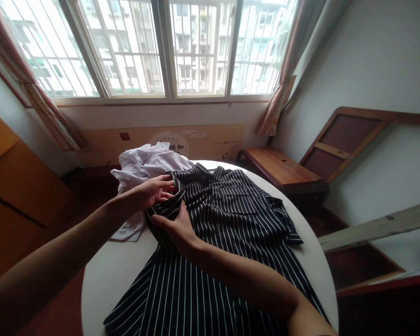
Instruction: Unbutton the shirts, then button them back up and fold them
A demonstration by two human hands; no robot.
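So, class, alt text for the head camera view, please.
A left hand and right hand hold the bunched edge of a black striped garment on a round white table. Crumpled pale cloth lies beside it; beyond is a barred window.

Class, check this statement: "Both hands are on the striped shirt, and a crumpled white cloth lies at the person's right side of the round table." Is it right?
Not quite: the head view shows the crumpled white cloth at the person's left side of the round table. Both hands are on the striped shirt.
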